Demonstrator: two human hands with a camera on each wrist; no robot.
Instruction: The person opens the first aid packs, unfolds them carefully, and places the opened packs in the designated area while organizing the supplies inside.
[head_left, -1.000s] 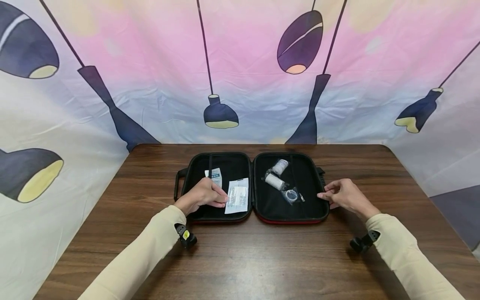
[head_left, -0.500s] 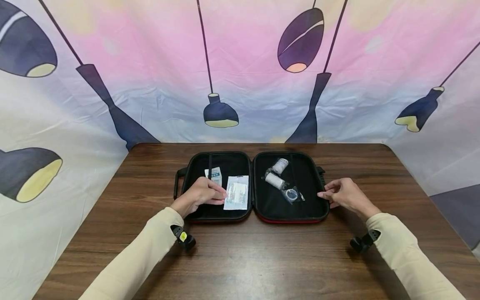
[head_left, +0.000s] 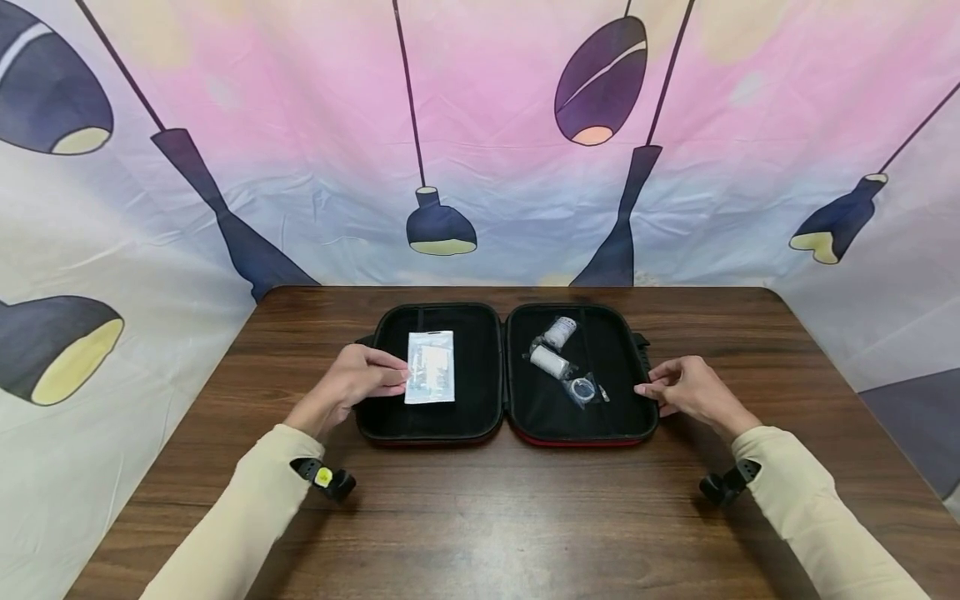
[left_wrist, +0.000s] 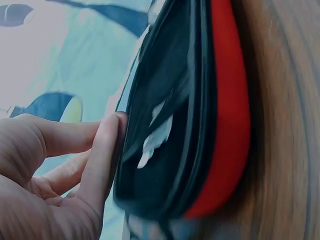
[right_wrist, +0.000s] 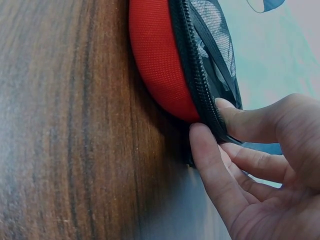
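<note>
My left hand (head_left: 351, 385) pinches the left edge of a flat white printed packet (head_left: 431, 368) between thumb and fingers, above the left half of an open black case (head_left: 474, 421). In the left wrist view another white packet (left_wrist: 159, 134) lies inside the case behind a strap. In the head view the held packet hides it. The case's red outer shell (right_wrist: 159, 65) shows in the right wrist view. There my right hand (right_wrist: 265, 160) grips the zippered rim at the near corner of the right half, thumb inside and fingers outside.
In the right half lie two white wrapped rolls (head_left: 550, 362) and a clear-bagged round item (head_left: 582, 390), with a small metallic piece (head_left: 603, 395) beside it. The case sits on a brown wooden table (head_left: 495, 517). A printed cloth (head_left: 517, 167) hangs behind.
My left hand has moved left with the packet, from the middle of the case's left half to its left side. The packet now covers the other one. My right hand has stayed put.
</note>
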